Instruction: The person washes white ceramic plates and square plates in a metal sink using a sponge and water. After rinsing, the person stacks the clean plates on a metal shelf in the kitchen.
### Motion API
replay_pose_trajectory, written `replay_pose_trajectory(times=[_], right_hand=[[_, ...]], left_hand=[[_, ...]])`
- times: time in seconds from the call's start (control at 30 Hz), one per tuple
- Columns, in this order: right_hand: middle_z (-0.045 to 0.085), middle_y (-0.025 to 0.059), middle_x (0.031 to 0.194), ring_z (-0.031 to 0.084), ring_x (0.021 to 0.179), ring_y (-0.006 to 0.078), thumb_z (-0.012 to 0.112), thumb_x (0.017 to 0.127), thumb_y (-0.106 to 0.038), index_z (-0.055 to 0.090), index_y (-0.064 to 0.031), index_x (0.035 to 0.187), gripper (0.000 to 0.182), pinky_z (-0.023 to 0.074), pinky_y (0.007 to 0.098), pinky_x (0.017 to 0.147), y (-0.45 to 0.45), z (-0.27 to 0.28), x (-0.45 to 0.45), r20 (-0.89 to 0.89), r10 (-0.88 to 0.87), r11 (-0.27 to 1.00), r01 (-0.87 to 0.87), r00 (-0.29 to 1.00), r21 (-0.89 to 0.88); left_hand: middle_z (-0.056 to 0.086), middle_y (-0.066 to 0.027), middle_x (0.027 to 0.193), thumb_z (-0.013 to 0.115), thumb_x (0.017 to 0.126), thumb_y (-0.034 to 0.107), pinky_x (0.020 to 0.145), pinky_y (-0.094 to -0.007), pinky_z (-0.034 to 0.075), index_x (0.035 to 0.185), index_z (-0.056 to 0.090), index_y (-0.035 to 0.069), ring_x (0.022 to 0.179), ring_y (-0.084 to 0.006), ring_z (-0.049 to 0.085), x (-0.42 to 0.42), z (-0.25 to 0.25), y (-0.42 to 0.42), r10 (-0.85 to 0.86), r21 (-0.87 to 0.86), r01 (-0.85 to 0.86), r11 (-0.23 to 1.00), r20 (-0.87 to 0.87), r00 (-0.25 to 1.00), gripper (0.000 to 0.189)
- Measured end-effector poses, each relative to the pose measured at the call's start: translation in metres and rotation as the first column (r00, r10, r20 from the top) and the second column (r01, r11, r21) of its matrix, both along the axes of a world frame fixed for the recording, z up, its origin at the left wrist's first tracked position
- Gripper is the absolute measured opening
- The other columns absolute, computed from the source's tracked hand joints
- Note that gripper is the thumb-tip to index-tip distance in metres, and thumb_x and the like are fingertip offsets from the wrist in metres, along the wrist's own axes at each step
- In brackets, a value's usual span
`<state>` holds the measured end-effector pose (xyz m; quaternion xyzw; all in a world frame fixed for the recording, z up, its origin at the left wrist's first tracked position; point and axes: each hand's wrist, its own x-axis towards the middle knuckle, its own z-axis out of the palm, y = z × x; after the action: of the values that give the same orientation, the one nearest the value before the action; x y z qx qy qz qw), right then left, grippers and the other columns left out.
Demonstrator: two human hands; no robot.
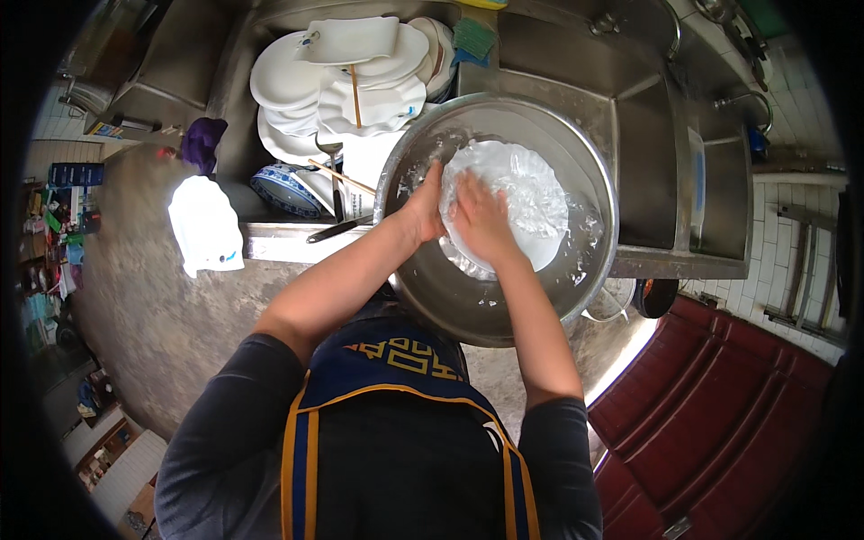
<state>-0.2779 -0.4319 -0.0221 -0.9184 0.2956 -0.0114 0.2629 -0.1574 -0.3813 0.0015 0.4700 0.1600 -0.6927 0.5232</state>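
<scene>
A large round metal basin [499, 317] holds rippling water and a white plate [540, 250] tilted under or at its surface. At the plate's left edge my left hand [426, 202] grips the rim, its fingers partly hidden by the basin water and plate. My right hand [480, 219] lies flat on the plate's face with the fingers spread, and no cloth shows under it. Left of the basin, a pile of white plates [283, 74] stands in the sink, with a wooden chopstick [356, 98] lying on it.
Stainless steel sink compartments [560, 54] run behind and right of the basin. A green scouring pad [474, 37] rests on the divider. A blue-patterned bowl [287, 191], a black-handled utensil [339, 229] and a purple cloth [202, 144] are at left. A scalloped white plate [206, 223] sits on the sink's left front edge.
</scene>
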Motion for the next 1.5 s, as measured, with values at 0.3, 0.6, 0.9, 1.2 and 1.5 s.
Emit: replay_pose_trajectory(times=[0.3, 0.6, 0.9, 1.2, 1.5], right_hand=[[0.049, 0.0167, 0.113, 0.046, 0.105, 0.0302, 0.050, 0.081, -0.016, 0.051, -0.0025, 0.108, 0.031, 0.0333, 0.0351, 0.090, 0.032, 0.049, -0.093, 0.201, -0.290, 0.928, 0.224, 0.936, 0.297], [0.052, 0.0165, 0.105, 0.052, 0.093, 0.0261, 0.053, 0.078, -0.007, 0.053, -0.0001, 0.103, 0.026, 0.0410, 0.0326, 0.082, 0.024, 0.097, -0.049, 0.314, -0.258, 0.966, 0.246, 0.914, 0.076], [0.055, 0.0117, 0.099, 0.056, 0.079, 0.0157, 0.048, 0.084, -0.009, 0.051, -0.0011, 0.104, 0.022, 0.0461, 0.0278, 0.073, 0.069, 0.088, 0.129, 0.161, -0.525, 0.366, 0.051, 0.836, 0.929], [0.058, 0.0100, 0.061, 0.057, 0.053, 0.0181, 0.048, 0.084, -0.026, 0.053, -0.0009, 0.078, 0.026, 0.0507, 0.0285, 0.050, 0.023, -0.094, 0.244, -0.490, -0.828, -0.406, 0.313, 0.272, 0.859], [0.059, 0.0088, 0.068, 0.058, 0.053, 0.0150, 0.042, 0.085, -0.013, 0.050, -0.0012, 0.084, 0.014, 0.0499, 0.0237, 0.046, 0.019, -0.068, 0.252, -0.297, -0.891, -0.132, 0.430, 0.343, 0.893]], left_hand=[[0.057, -0.0194, 0.095, 0.048, 0.083, 0.018, 0.074, -0.0329, 0.043, 0.111, 0.049, 0.006, 0.086, -0.0274, 0.057, 0.004, 0.009, 0.019, -0.045, -0.093, 0.200, 0.975, 0.802, 0.595, 0.031], [0.055, -0.0128, 0.102, 0.054, 0.070, 0.002, 0.079, -0.0342, 0.042, 0.108, 0.055, 0.009, 0.093, -0.0289, 0.052, 0.070, 0.133, 0.094, 0.379, -0.262, 0.476, 0.840, 0.910, -0.167, 0.039], [0.054, -0.0124, 0.100, 0.052, 0.082, 0.020, 0.069, -0.0256, 0.046, 0.115, 0.041, -0.003, 0.083, -0.0156, 0.054, 0.189, 0.069, 0.317, 0.551, -0.289, -0.757, 0.585, 0.828, 0.109, 0.041], [0.048, -0.0137, 0.111, 0.051, 0.083, 0.014, 0.083, -0.0300, 0.039, 0.116, 0.037, -0.004, 0.098, -0.0197, 0.048, 0.218, -0.018, 0.411, 0.550, -0.169, -0.898, 0.406, 0.830, 0.093, 0.040], [0.053, -0.0179, 0.094, 0.059, 0.077, 0.018, 0.075, -0.0312, 0.041, 0.102, 0.041, -0.004, 0.086, -0.0229, 0.052, 0.229, -0.047, 0.423, -0.224, 0.121, -0.850, 0.513, 0.975, 0.004, 0.038]])
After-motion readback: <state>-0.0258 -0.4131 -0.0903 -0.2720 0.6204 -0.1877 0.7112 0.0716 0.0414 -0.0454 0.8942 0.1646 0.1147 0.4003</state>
